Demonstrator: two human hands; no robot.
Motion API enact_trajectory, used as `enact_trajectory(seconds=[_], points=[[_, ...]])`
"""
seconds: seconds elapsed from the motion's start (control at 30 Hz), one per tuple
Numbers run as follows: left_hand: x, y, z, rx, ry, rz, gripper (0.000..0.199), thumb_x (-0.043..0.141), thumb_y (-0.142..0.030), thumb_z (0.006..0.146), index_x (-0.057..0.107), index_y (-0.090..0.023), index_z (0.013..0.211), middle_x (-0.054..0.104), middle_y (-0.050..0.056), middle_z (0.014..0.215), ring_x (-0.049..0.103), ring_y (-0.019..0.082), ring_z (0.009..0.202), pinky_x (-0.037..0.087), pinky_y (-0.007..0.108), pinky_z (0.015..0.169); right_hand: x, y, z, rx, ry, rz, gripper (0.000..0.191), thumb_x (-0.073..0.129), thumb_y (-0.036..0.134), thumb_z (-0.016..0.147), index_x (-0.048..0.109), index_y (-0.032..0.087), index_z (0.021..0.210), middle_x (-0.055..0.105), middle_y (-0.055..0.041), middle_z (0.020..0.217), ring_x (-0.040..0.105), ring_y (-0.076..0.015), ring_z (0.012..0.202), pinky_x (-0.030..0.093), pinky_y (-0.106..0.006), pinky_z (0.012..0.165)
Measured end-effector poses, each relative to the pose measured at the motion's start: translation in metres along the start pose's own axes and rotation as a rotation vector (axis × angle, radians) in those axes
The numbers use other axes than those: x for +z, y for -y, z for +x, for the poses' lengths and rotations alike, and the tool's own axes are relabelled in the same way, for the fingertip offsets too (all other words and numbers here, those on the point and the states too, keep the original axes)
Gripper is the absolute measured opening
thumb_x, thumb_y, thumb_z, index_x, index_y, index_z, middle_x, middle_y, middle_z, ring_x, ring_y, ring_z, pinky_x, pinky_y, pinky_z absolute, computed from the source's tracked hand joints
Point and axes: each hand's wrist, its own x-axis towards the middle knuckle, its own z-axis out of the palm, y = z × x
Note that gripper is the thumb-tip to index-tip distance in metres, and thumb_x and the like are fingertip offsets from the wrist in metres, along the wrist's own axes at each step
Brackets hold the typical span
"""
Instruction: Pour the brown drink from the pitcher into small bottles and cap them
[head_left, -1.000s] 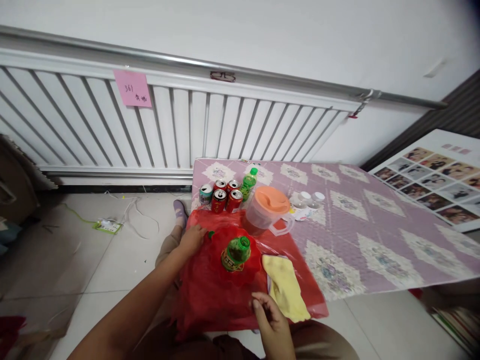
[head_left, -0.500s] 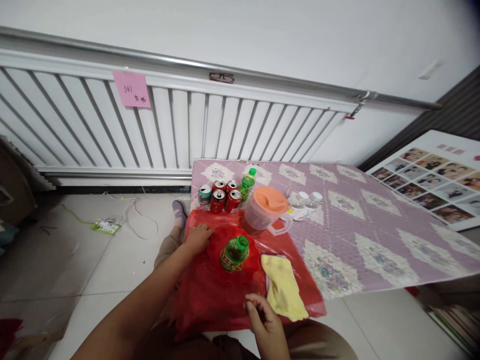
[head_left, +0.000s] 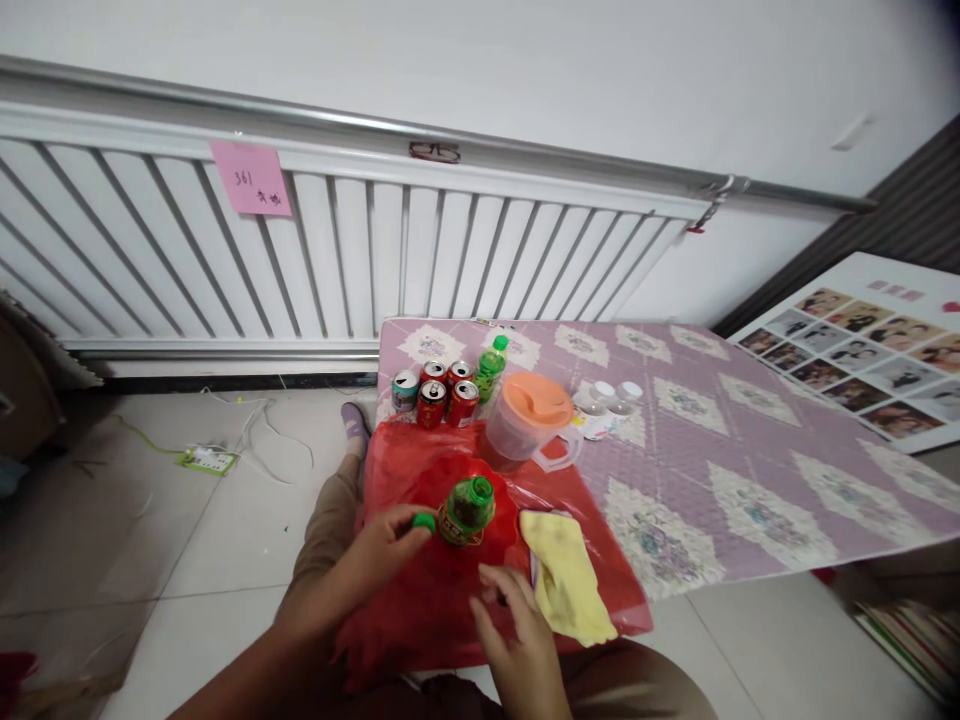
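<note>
Between thumb and fingers, my left hand (head_left: pixel 391 545) pinches a green bottle cap (head_left: pixel 424 522), close to the left side of an uncapped green bottle (head_left: pixel 466 512). That bottle stands upright in a red scalloped dish (head_left: pixel 504 552) on a red plastic sheet (head_left: pixel 600 560). My right hand (head_left: pixel 517 625) is in front of the dish with thumb and fingers apart, holding nothing. A folded yellow cloth (head_left: pixel 566 575) lies just to its right. Behind the dish stands a clear pitcher (head_left: pixel 517 430) with an orange lid.
Several red cans (head_left: pixel 432 403), a teal can (head_left: pixel 405 390) and a capped green bottle (head_left: pixel 491 370) stand behind the dish. Two clear jars with white lids (head_left: pixel 601 397) are right of the pitcher. A white radiator (head_left: pixel 345 250) runs along the wall. Cables (head_left: pixel 255 435) lie on the floor.
My left hand has come from the dish's far left edge toward me and now shows the green cap. The fingers of my right hand have spread wider.
</note>
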Motion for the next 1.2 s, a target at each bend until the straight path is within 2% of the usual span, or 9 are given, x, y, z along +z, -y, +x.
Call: enact_trajectory(seconds=[0.1,0.13,0.27,0.43,0.5,0.57,0.7,0.87,1.2], points=[[0.023,-0.003,-0.019,-0.083,0.262,-0.229,0.031,0.06,-0.032,0.082,0.073,-0.017,0.106,0.076,0.004,0.104,0.067,0.022,0.101,0.049,0.033,0.092,0.005,0.018,0.011,-0.112,0.13,-0.12,0.049,0.063,0.011,0.078,0.065,0.025,0.126,0.067,-0.0093,0.111,0.068,-0.0224,0.098,0.057,-0.032,0.088],[0.029,-0.004,-0.023,-0.097,0.29,-0.276,0.031,0.06,-0.032,0.081,0.073,-0.016,0.105,0.076,0.004,0.103,0.067,0.022,0.1,0.049,0.032,0.091,0.005,0.024,0.014,-0.135,0.187,-0.166,0.054,0.063,0.006,0.074,0.066,0.025,0.125,0.067,-0.0094,0.112,0.067,-0.0237,0.101,0.057,-0.033,0.089],[0.044,-0.005,-0.026,-0.148,0.305,-0.329,0.03,0.06,-0.028,0.075,0.075,-0.014,0.098,0.076,0.003,0.095,0.066,0.02,0.09,0.048,0.03,0.085,0.006,0.036,0.019,-0.119,0.338,-0.309,0.058,0.057,-0.003,0.067,0.07,0.024,0.117,0.069,-0.0095,0.105,0.066,-0.0254,0.097,0.058,-0.037,0.085],[0.047,-0.003,-0.026,-0.116,0.341,-0.307,0.035,0.058,-0.021,0.07,0.073,-0.016,0.101,0.073,0.001,0.09,0.063,0.018,0.086,0.048,0.029,0.081,-0.002,0.031,0.018,-0.106,0.28,-0.23,0.055,0.054,-0.002,0.066,0.07,0.022,0.111,0.068,-0.0079,0.099,0.067,-0.0234,0.091,0.058,-0.035,0.081],[0.042,-0.004,-0.023,-0.073,0.304,-0.301,0.046,0.062,-0.025,0.073,0.066,-0.016,0.118,0.071,0.002,0.091,0.063,0.018,0.084,0.049,0.03,0.079,-0.013,0.026,0.023,-0.115,0.17,-0.148,0.042,0.058,0.004,0.071,0.07,0.022,0.108,0.068,-0.0075,0.098,0.067,-0.0223,0.09,0.057,-0.033,0.08],[0.035,-0.006,-0.016,-0.008,0.163,-0.234,0.057,0.066,-0.028,0.075,0.057,-0.017,0.13,0.069,0.004,0.096,0.063,0.018,0.084,0.051,0.032,0.08,-0.027,0.021,0.034,-0.07,0.051,-0.083,0.027,0.062,0.016,0.08,0.069,0.022,0.105,0.067,-0.0074,0.098,0.067,-0.021,0.087,0.057,-0.031,0.077],[0.028,-0.011,0.006,0.226,-0.136,-0.02,0.071,0.074,-0.023,0.068,0.05,-0.02,0.135,0.057,0.013,0.132,0.054,0.029,0.123,0.041,0.048,0.109,-0.046,0.022,0.065,0.071,-0.113,0.058,0.028,0.064,0.032,0.086,0.066,0.023,0.112,0.066,-0.0085,0.106,0.065,-0.02,0.09,0.055,-0.03,0.075],[0.046,-0.013,0.036,0.369,-0.115,0.106,0.086,0.079,-0.023,0.064,0.042,-0.019,0.141,0.047,0.018,0.144,0.043,0.035,0.136,0.034,0.056,0.115,-0.042,0.041,0.101,0.078,-0.039,0.107,0.031,0.063,0.035,0.086,0.067,0.023,0.115,0.063,-0.0085,0.111,0.063,-0.0199,0.092,0.054,-0.035,0.083],[0.059,-0.014,0.05,0.454,-0.094,0.074,0.047,0.065,-0.012,0.075,0.053,-0.018,0.12,0.058,0.012,0.123,0.055,0.025,0.116,0.045,0.043,0.103,-0.033,0.045,0.123,-0.073,0.144,-0.052,0.031,0.059,0.025,0.085,0.069,0.023,0.113,0.065,-0.0085,0.107,0.063,-0.0231,0.101,0.052,-0.039,0.092]])
